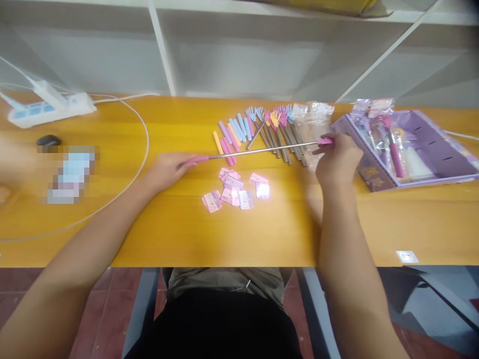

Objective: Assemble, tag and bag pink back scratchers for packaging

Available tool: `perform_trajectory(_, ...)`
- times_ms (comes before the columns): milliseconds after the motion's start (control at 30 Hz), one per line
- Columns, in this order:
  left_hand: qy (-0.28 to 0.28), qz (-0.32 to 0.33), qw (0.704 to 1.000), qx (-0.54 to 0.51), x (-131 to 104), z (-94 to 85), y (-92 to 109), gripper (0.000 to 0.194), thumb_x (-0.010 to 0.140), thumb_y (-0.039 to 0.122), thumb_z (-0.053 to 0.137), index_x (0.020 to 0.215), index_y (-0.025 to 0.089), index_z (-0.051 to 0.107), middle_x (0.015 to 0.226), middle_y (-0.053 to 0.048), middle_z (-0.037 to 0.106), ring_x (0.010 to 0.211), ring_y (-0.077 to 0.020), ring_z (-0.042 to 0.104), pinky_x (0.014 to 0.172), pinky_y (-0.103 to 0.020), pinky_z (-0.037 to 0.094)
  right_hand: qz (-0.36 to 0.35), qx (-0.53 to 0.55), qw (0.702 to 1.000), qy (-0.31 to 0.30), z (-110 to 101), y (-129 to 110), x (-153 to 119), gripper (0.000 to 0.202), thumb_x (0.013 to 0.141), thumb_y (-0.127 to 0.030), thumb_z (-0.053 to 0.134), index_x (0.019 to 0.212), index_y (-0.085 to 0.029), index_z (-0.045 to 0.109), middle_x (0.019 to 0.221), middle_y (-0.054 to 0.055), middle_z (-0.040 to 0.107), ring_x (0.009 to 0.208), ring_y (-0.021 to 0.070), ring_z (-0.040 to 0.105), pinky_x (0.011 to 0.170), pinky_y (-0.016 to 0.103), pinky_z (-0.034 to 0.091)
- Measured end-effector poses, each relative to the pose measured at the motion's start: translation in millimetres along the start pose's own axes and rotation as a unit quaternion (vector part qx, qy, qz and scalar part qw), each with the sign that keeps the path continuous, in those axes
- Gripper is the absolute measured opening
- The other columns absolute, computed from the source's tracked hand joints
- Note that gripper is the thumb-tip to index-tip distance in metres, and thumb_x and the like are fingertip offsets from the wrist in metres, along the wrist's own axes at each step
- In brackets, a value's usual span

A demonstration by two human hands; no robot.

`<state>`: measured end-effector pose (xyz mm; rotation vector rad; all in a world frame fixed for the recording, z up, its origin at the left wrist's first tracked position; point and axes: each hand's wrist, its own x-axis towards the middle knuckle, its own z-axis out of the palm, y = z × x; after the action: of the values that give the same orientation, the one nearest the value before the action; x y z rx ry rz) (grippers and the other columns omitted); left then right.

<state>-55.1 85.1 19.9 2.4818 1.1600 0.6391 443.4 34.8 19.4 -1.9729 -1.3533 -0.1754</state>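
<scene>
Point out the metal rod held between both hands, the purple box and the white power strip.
Metal rod (262, 150): head view, middle of its bare shaft.
Purple box (372, 174): head view, outer wall near its star decoration.
White power strip (56, 115): head view, long side of its casing.

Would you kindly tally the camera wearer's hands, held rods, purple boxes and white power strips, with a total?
Hands, left hand and right hand: 2
Held pink-ended rod: 1
Purple box: 1
White power strip: 1
Total: 5
</scene>
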Motion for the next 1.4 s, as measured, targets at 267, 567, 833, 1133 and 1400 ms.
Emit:
perform_trajectory(267,0.023,0.042,0.998,-0.032,-8,22.2,25,0.051,0.117,0.056,0.05,0.146,0.027,0.081,0.125,-0.008,0.087,0.1,-0.0243,0.083,0.089,-0.032,0.062,-0.208,0.042,0.972,-0.097,17,-94,-67,0.056,0.09,0.005,0.045,0.135,-0.016,0.071,0.107,0.011,0.077,0.092,0.0231,0.073,0.092,0.036,0.055)
perform_trajectory(567,0.009,0.028,0.999,-0.021,-3,16.0,19,0.049,0.119,0.053,0.047,0.144,0.029,0.081,0.122,-0.006,0.087,0.102,-0.0239,0.081,0.092,-0.031,0.059,-0.299,0.107,0.936,-0.15,16,-82,-50,0.025,0.112,-0.041,0.061,0.126,-0.023,0.073,0.119,0.013,0.077,0.109,0.0294,0.072,0.104,0.045,0.056)
perform_trajectory(833,0.041,-0.035,0.998,-0.027,-2,7.7,18,0.059,0.118,0.059,0.042,0.138,0.021,0.082,0.119,-0.009,0.086,0.102,-0.025,0.079,0.095,-0.032,0.058,0.044,-0.122,0.99,-0.052,2,-1,-16,0.059,0.107,-0.036,0.063,0.154,-0.003,0.055,0.157,0.036,0.049,0.146,0.0407,0.046,0.123,0.053,0.035)
perform_trajectory(1133,0.054,-0.007,0.998,-0.042,-2,6.5,18,0.06,0.118,0.061,0.042,0.141,0.022,0.082,0.131,-0.01,0.085,0.109,-0.0255,0.08,0.101,-0.033,0.059,0.068,-0.173,0.98,-0.076,24,26,-11,0.058,0.101,-0.028,0.066,0.153,-0.003,0.057,0.151,0.031,0.059,0.136,0.0372,0.053,0.123,0.049,0.034)
perform_trajectory(1400,0.037,-0.024,0.998,-0.044,-2,5.8,18,0.061,0.118,0.061,0.041,0.143,0.022,0.08,0.126,-0.01,0.085,0.104,-0.0244,0.078,0.101,-0.033,0.058,0.097,-0.144,0.985,-0.02,29,42,-4,0.068,0.083,-0.039,0.095,0.136,-0.005,0.067,0.139,0.037,0.063,0.131,0.0416,0.053,0.118,0.055,0.037)
